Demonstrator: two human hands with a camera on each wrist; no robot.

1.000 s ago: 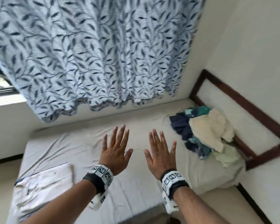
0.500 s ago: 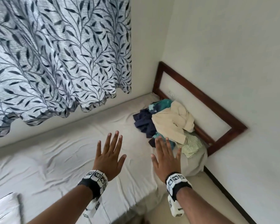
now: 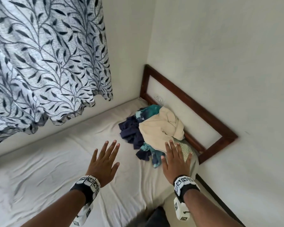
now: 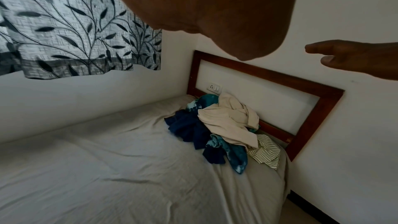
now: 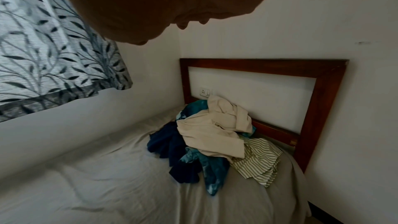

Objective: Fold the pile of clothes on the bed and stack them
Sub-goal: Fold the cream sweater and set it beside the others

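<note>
A crumpled pile of clothes (image 3: 156, 133) lies at the head of the bed (image 3: 56, 174), against the wooden headboard (image 3: 202, 112). On top is a cream garment (image 3: 161, 128), with navy (image 3: 131, 133), teal tie-dye (image 3: 148, 110) and green-striped (image 3: 185, 151) pieces under it. The same pile (image 4: 224, 129) (image 5: 213, 137) shows in both wrist views. My left hand (image 3: 105, 159) hovers flat over the sheet, fingers spread, holding nothing. My right hand (image 3: 175, 161) is also flat and spread, held in the air in front of the pile's near edge, touching nothing that I can see.
A leaf-patterned curtain (image 3: 44, 63) hangs over the far side of the bed. White walls meet in the corner behind the headboard, with a wall socket (image 3: 159, 99) just above the pile. Floor (image 3: 208, 200) shows to the right of the mattress.
The view has swung right and closer to the pile. Both hands stay flat and spread, and the right one now overlaps the pile's near edge. The folded white cloth at lower left has left view.
</note>
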